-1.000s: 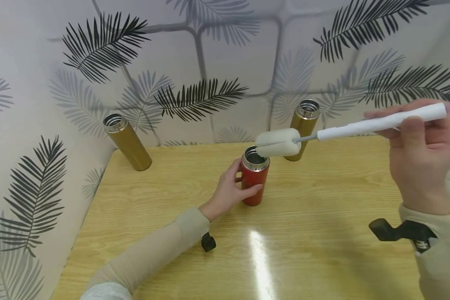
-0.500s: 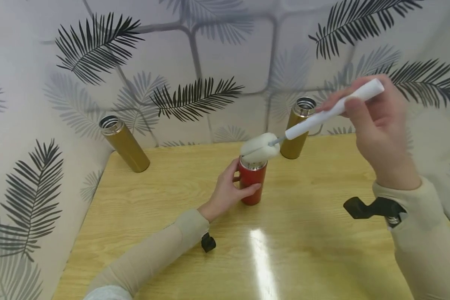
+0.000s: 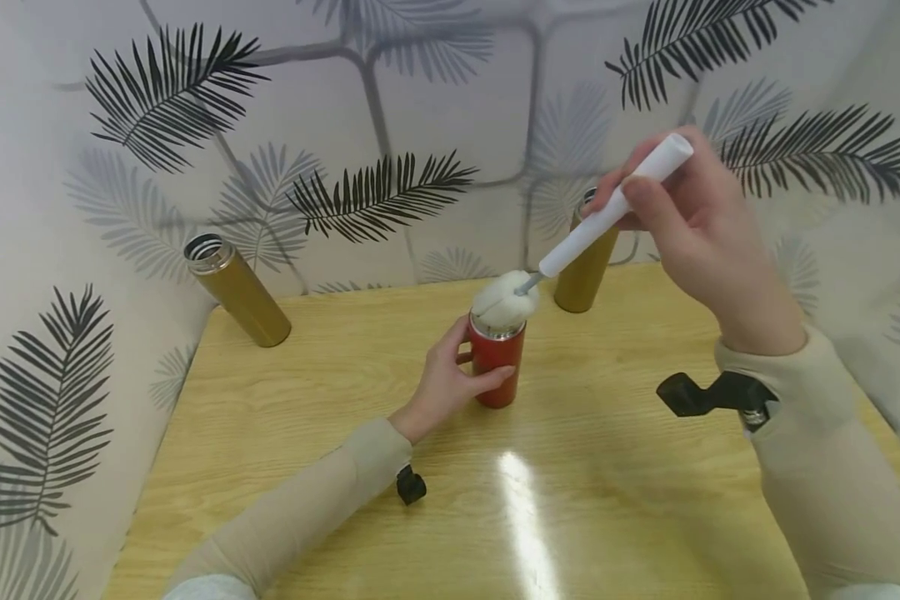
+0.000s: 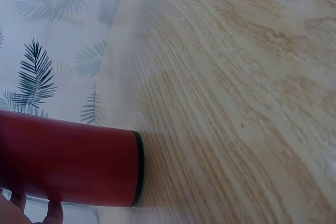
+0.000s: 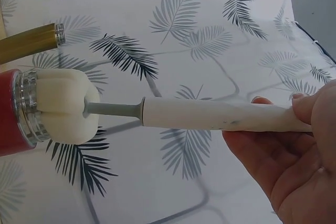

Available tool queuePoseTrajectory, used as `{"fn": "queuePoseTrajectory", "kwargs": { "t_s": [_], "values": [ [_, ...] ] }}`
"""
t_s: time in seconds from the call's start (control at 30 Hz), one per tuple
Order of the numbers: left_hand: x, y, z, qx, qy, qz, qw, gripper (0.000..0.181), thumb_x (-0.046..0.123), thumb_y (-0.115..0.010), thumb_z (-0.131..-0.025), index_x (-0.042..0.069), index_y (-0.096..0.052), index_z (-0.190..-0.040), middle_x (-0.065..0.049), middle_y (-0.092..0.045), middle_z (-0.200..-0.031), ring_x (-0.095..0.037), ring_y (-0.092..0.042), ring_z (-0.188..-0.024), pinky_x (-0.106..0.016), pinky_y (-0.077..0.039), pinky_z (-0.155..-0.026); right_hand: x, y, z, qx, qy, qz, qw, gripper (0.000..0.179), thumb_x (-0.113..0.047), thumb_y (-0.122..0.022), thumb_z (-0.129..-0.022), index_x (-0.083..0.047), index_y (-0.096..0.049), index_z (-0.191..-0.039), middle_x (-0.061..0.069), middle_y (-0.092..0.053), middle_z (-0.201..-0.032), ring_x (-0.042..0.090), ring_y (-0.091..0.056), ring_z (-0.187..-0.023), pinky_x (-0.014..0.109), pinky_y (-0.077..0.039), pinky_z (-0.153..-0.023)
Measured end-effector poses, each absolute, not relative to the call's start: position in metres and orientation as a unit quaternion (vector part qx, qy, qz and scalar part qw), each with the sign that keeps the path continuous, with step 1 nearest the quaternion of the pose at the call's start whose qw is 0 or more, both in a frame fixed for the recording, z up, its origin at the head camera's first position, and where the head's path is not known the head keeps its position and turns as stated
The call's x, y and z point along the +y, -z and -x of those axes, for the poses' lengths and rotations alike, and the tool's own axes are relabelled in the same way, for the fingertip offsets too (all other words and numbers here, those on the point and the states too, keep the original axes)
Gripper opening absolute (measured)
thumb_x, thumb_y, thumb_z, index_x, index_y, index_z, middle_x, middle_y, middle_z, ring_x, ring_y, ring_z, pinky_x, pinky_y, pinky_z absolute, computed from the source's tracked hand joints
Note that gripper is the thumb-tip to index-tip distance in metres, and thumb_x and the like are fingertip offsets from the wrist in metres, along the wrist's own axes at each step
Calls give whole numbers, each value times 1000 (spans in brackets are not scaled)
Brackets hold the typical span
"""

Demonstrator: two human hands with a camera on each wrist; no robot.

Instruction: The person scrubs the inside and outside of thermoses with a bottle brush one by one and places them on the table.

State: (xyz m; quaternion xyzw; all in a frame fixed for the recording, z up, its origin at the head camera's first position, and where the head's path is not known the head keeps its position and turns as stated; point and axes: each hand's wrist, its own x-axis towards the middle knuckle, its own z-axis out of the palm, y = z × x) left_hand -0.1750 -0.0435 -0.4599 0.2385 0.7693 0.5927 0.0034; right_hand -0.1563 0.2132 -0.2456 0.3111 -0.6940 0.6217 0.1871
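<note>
While the left hand [image 3: 444,385] grips a red bottle [image 3: 498,353], the right hand [image 3: 708,242] pinches a brush [image 3: 581,240], its sponge [image 3: 506,300] partly inside the bottle, between both hands.

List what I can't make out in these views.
Inside of the red bottle: head view, covered by the brush sponge.
Top of the red bottle and most of the left hand: left wrist view, cut off by edges.
Mouth of the right-side gold bottle: head view, partly behind the right hand.
</note>
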Motion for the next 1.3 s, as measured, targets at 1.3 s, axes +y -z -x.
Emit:
{"fn": "queuePoseTrajectory", "kwargs": {
  "t_s": [1.3],
  "values": [
    [-38,469,169,765,-604,-219,33,85,15,-87,-87,17,-37,-156,-3,-53,-150,-24,-51,-137,-53,-51,-105,178,250,172,-764,-467,-406,183,9,8,-57,-102,10,-54,-110,13,-75,-102,15,-73,-94,26,-60,-80]
  ]
}}
